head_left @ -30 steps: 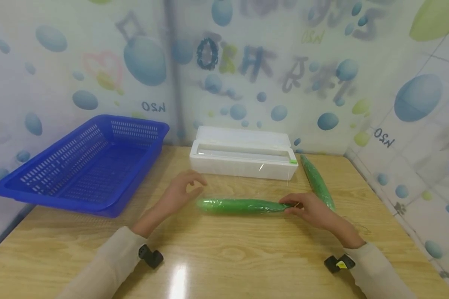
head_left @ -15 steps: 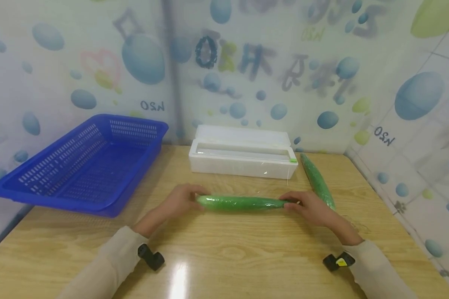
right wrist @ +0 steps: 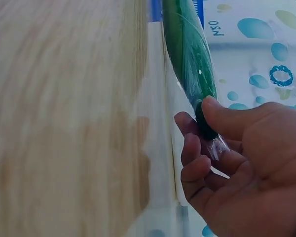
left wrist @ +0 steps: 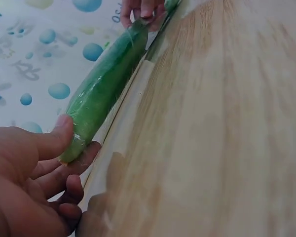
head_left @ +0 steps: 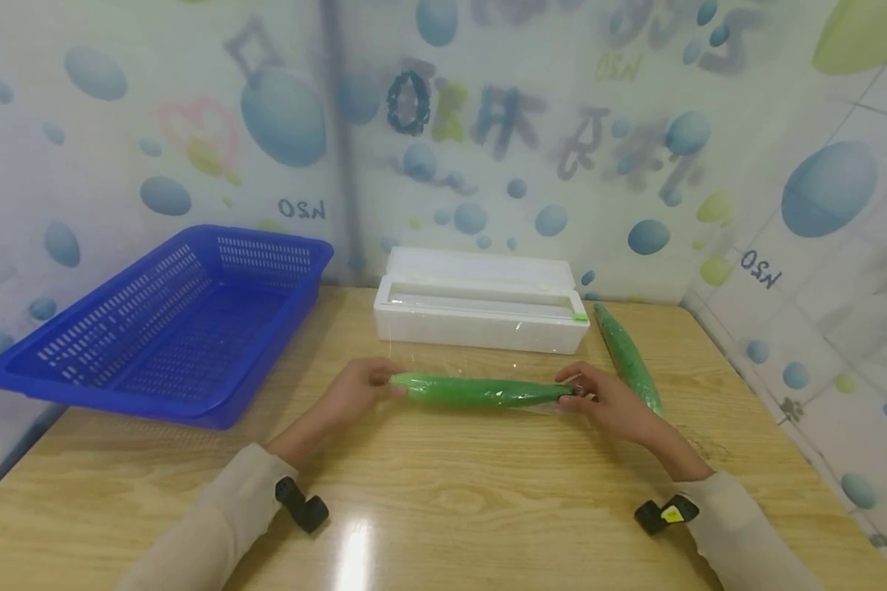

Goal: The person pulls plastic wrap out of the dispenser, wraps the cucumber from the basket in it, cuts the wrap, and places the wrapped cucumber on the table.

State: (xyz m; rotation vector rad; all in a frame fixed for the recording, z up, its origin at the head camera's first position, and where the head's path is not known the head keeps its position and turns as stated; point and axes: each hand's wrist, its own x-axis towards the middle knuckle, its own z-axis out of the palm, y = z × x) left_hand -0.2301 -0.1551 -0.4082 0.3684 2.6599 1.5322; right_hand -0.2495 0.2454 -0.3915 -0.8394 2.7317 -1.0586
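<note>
A long green cucumber (head_left: 480, 392) wrapped in clear plastic film spans the gap between my two hands, level and close over the table. My left hand (head_left: 356, 389) pinches its paler, blunt end; in the left wrist view the thumb lies on top and the fingers (left wrist: 91, 154) below. The narrow, dark end sits between the thumb and fingers of my right hand (head_left: 604, 400). Loose film (right wrist: 218, 148) bunches past that end in the right wrist view. Behind the cucumber stands a white film dispenser box (head_left: 480, 327) with its lid up and film drawn out over its front.
To the left is a blue perforated plastic basket (head_left: 229, 409). A second film-wrapped cucumber (head_left: 627, 357) lies at the right, beyond my right hand. The wooden table (head_left: 458, 509) meets a patterned wall covering (head_left: 480, 164) at the back.
My left hand has come in from apart and taken hold of the cucumber's blunt end. Both hands have raised the cucumber slightly and shifted it away from me.
</note>
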